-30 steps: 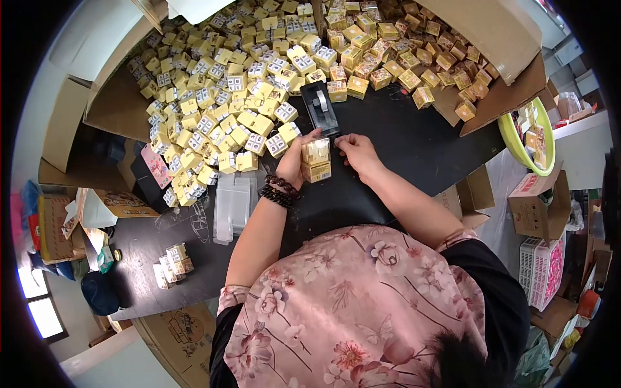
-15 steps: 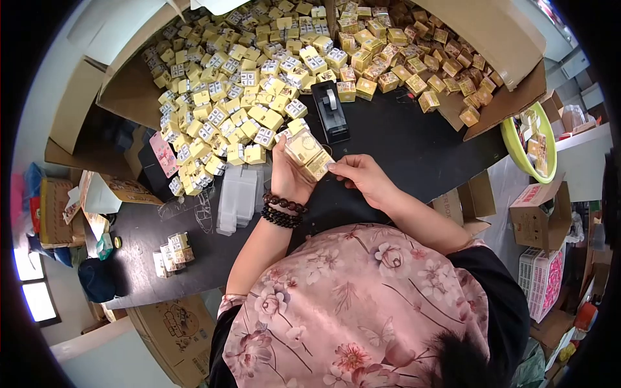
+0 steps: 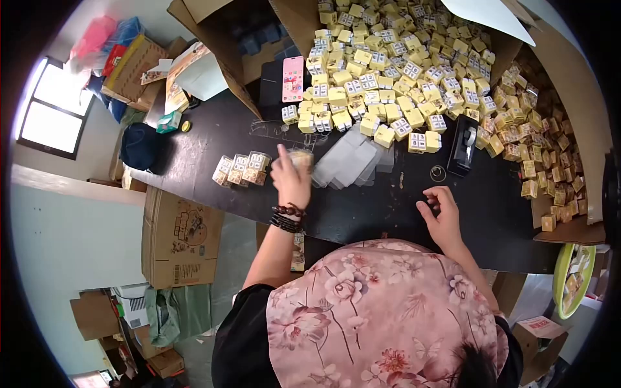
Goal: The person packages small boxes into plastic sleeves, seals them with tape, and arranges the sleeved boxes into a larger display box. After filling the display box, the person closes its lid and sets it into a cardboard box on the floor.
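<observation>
My left hand point(image 3: 290, 181), with dark bead bracelets at the wrist, grips a clear-wrapped pack of small yellow boxes point(image 3: 300, 158) just above the black table point(image 3: 362, 210). It hovers right of a row of finished packs point(image 3: 241, 169). My right hand point(image 3: 442, 218) rests on the table near the front edge, fingers loosely apart, holding nothing. A stack of clear plastic sleeves point(image 3: 350, 164) lies between the two hands. A black tape dispenser point(image 3: 464, 145) stands beyond my right hand.
A big heap of small yellow boxes point(image 3: 394, 71) fills open cartons at the back, with brownish boxes point(image 3: 543, 149) on the right. A pink phone point(image 3: 292, 78) lies at the back left. Cardboard cartons point(image 3: 183, 237) stand below the table; a green bowl point(image 3: 573, 279) sits at right.
The view has swung left. My left hand has carried the wrapped pack from the table's middle over toward the row of finished packs. My right hand let go of it and dropped to the table.
</observation>
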`<act>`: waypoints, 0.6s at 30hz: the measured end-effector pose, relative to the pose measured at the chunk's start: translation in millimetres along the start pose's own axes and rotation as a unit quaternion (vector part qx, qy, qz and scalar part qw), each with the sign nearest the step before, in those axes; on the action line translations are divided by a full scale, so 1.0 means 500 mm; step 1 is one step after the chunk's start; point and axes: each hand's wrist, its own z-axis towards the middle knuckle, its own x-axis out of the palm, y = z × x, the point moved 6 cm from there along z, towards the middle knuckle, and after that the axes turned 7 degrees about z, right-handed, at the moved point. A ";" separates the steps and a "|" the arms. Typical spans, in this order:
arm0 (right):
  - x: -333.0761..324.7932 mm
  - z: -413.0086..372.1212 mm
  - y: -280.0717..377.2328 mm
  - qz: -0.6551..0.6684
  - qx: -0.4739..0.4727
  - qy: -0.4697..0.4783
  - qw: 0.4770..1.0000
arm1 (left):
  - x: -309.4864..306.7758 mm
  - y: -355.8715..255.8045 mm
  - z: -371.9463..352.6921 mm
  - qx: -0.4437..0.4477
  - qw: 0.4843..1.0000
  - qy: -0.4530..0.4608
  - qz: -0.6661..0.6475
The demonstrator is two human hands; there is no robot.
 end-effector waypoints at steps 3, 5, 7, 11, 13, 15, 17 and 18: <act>0.012 0.002 -0.016 0.004 0.016 0.002 1.000 | -0.003 0.124 0.041 0.006 0.979 -0.052 0.196; 0.016 0.005 -0.020 0.007 0.018 0.005 1.000 | 0.003 0.153 0.053 0.011 0.975 -0.046 0.216; 0.018 0.005 -0.016 0.000 0.009 0.012 1.000 | 0.005 0.131 0.058 0.083 0.942 -0.109 0.307; 0.021 -0.001 -0.024 0.021 0.036 0.020 0.999 | 0.069 -0.047 0.054 0.166 0.984 0.014 0.058; 0.019 -0.003 -0.017 0.022 0.040 0.018 0.999 | 0.149 -0.066 0.058 0.128 0.985 0.117 0.025; 0.011 -0.004 -0.015 0.025 0.039 0.018 0.999 | 0.158 -0.065 0.073 0.100 0.988 0.118 -0.011; 0.006 -0.009 -0.023 0.009 0.041 0.018 0.999 | 0.136 -0.047 0.071 0.105 0.989 0.098 -0.039; 0.005 -0.008 -0.026 0.008 0.042 0.014 0.999 | 0.112 -0.040 0.058 0.084 0.991 0.096 -0.045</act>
